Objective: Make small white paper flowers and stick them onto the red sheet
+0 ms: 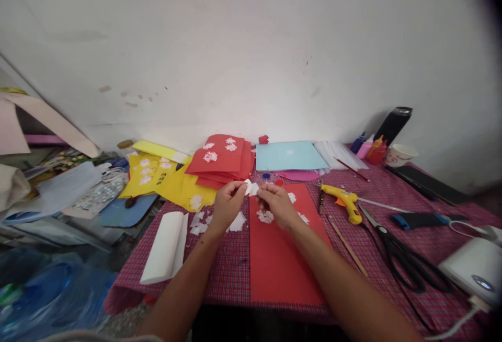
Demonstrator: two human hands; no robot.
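Note:
Between my two hands is a small piece of white paper (253, 189), held up over the upper left part of a red paper sheet (288, 263). My left hand (229, 203) pinches its left side, and my right hand (277, 205) pinches the right side. White paper flowers (265, 217) lie on the red sheet, partly covered by my right hand. Below and left of my left hand are scattered white paper pieces (198, 225) on the checked cloth. A folded white paper (165, 248) rests farther left.
Red sheets with flowers (219, 156) and yellow sheets (147, 174) are stacked behind. A light blue sheet (290, 155) lies at the back. Right of the red sheet are a yellow glue gun (343, 201), black-handled scissors (403, 258), a wooden stick (347, 245) and a paper cup (400, 155).

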